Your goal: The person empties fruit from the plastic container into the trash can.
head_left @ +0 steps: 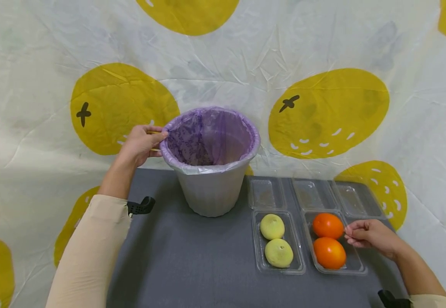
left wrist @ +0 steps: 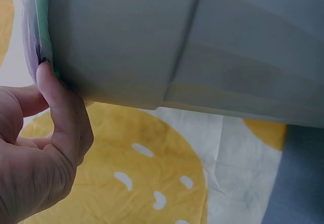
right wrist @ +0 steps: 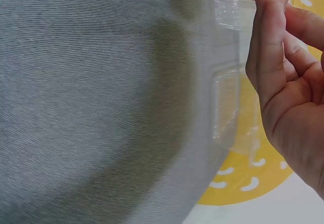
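We find the bin [head_left: 213, 194] upright on the counter [head_left: 192, 265], left of centre and near the far edge. A purple liner [head_left: 228, 139] covers its inside and folds over the rim. The left hand [head_left: 143, 143] grasps the rim at the bin's left side, pinching it between thumb and fingers.

Toward the counter's right edge, we record the right container [head_left: 342, 271], a clear plastic tray holding the far orange fruit [head_left: 328, 226] and the near orange fruit [head_left: 329, 253], one just behind the other. The right hand [head_left: 374, 235] is at this container's right rim, fingers bent, fingertips close beside the far orange fruit. We cannot tell whether it grasps the rim or the fruit, or is released.

Left of this, the left container [head_left: 280, 271] holds two yellow-green fruits [head_left: 279, 253], one behind the other. Along the far edge, behind the containers, lie three clear plastic pieces [head_left: 315, 194] in a row. A pale sheet [head_left: 223, 55] printed with large yellow shapes hangs beyond the counter's far edge.
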Motion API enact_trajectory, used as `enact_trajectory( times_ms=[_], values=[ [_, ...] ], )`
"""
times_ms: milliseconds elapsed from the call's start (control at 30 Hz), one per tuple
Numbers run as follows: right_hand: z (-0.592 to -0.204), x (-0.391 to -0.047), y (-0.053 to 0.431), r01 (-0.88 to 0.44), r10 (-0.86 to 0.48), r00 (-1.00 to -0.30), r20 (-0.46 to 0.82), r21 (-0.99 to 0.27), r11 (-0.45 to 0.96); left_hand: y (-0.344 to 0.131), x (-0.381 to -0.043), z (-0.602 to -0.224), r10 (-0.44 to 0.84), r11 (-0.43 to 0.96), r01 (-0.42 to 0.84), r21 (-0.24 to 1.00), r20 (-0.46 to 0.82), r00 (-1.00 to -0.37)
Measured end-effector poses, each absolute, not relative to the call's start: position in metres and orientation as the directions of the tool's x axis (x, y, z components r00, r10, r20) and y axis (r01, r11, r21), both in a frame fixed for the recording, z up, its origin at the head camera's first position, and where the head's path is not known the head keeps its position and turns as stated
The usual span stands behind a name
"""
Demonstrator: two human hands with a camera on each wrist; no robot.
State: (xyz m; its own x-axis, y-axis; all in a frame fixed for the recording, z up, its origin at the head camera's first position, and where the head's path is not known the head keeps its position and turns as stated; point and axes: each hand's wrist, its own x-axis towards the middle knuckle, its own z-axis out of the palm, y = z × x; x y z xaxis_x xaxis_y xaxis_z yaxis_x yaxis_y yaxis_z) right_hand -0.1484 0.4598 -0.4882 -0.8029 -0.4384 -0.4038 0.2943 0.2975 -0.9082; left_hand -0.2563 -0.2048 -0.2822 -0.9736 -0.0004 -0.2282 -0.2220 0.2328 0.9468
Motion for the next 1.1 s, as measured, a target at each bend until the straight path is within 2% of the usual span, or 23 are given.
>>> enact_trajectory(
  times_ms=[267,633,1100],
  values=[
    [-0.466,-0.159,0.454,0.219,-0.419,-0.818,-0.393,-0.888,0.404,-0.204,-0.257,-0.281,-0.003,0.242,-0.215,0.946,-0.221,-0.975],
    [-0.437,-0.176,0.439,0.090,-0.431,-0.853,-0.295,-0.896,0.436,-0.203,-0.257,-0.281,-0.009,0.244,-0.217,0.945,-0.222,-0.975],
    [-0.389,-0.205,0.412,0.075,-0.319,-0.915,-0.246,-0.882,0.465,-0.203,-0.255,-0.282,-0.010,0.253,-0.215,0.943,-0.220,-0.975]
  ],
)
